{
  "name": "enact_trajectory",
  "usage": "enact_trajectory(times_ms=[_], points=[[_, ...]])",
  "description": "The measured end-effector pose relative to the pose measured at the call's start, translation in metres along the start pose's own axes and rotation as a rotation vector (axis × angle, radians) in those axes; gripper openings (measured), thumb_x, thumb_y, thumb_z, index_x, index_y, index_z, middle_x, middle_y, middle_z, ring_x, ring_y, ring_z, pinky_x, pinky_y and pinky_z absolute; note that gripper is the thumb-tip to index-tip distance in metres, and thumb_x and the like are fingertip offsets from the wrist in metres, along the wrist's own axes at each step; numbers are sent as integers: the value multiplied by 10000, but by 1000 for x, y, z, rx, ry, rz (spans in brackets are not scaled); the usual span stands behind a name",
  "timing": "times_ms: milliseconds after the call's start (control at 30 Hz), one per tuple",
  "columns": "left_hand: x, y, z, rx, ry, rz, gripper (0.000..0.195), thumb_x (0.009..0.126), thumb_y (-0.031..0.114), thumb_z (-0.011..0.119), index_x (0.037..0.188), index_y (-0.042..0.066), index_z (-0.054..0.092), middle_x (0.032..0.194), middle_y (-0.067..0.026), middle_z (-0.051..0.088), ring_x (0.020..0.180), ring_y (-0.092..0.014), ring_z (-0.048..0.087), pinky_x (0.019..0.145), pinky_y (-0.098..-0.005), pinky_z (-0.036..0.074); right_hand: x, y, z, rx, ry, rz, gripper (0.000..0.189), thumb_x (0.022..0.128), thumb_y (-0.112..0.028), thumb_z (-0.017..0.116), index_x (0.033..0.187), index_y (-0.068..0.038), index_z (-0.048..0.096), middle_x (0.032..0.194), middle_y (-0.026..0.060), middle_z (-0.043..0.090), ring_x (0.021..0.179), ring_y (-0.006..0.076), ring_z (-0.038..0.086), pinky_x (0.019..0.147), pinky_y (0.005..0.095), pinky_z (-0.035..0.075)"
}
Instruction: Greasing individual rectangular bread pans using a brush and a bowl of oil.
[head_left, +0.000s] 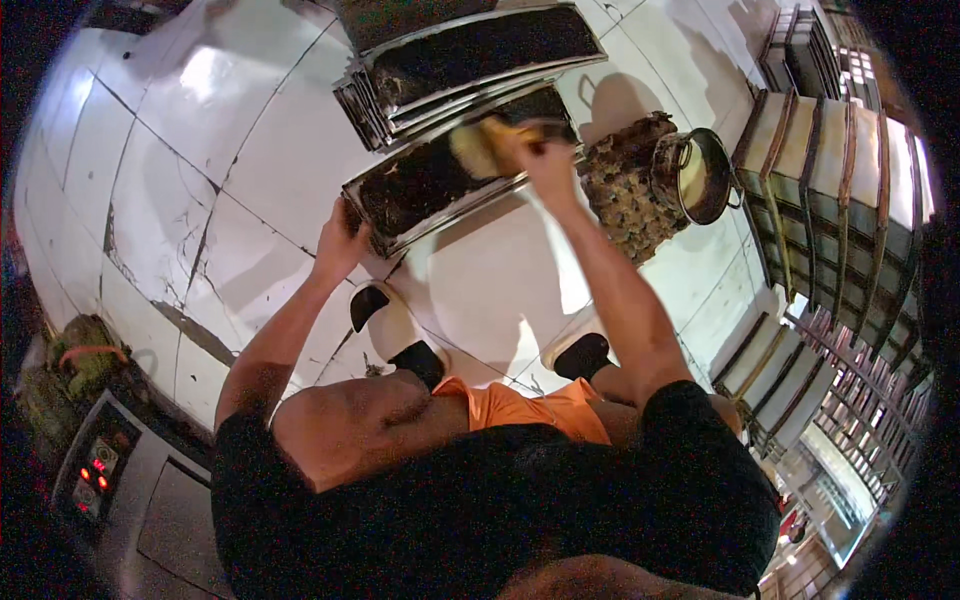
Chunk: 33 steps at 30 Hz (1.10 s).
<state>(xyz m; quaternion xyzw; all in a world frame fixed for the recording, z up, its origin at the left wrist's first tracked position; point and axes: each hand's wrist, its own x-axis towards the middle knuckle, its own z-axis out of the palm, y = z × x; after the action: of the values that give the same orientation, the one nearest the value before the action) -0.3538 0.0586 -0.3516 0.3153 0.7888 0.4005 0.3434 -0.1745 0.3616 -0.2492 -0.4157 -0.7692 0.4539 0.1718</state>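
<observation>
Before me lies a long, dark rectangular metal tray (420, 184) on top of other trays on the tiled floor. My left hand (343, 240) grips its near left corner. My right hand (546, 154) is closed on a yellowish brush (487, 146), blurred, over the right half of the tray. Just beyond stands another stack of dark trays (487, 56). To the right, a metal pot (703, 176) with side handles holds something pale yellow and rests by a brown, rough-textured piece (634, 191), whose material I cannot tell.
White cracked floor tiles (262, 180) surround the trays. Racks with pale panels (829, 157) stand along the right side. A metal appliance with a lit control panel (97, 472) is at lower left, near a greenish bundle (82, 360). My feet are just below the trays.
</observation>
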Motion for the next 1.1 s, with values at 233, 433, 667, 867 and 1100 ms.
enact_trajectory(times_ms=[233,433,667,867,1100], points=[[6,-2,4,75,-20,-13,454,866,150,654,1215,-6,408,975,-251,656,946,-457,626,784,-468,507,40,116,-108,-438,201,-75,321,883,-252,674,968,56,648,894,174,676,690,250,633,683,409,515],[71,98,-3,375,-19,156,407,904,245,640,1197,38,448,890,-198,640,822,-399,638,718,-468,516,2,67,-161,-253,533,-71,303,972,-249,609,981,53,638,902,65,647,806,165,571,763,328,491],[225,86,58,911,79,1124,333,946,297,533,1159,41,534,921,-186,659,831,-391,645,764,-505,537,-16,108,-317,166,1101,-129,338,977,-254,613,1111,51,559,1000,107,632,878,178,574,814,330,477],[251,146,76,965,-587,496,247,893,183,540,1092,47,591,942,-237,665,909,-414,654,794,-513,530,-30,203,-329,-349,786,-23,339,972,-267,617,1071,49,544,953,139,646,865,189,589,799,336,477],[148,183,105,985,-444,410,214,864,119,521,1025,3,598,973,-246,649,857,-415,657,761,-503,541,-25,254,-340,-516,745,-94,310,970,-273,618,1003,29,554,921,138,651,865,196,601,781,338,476]])
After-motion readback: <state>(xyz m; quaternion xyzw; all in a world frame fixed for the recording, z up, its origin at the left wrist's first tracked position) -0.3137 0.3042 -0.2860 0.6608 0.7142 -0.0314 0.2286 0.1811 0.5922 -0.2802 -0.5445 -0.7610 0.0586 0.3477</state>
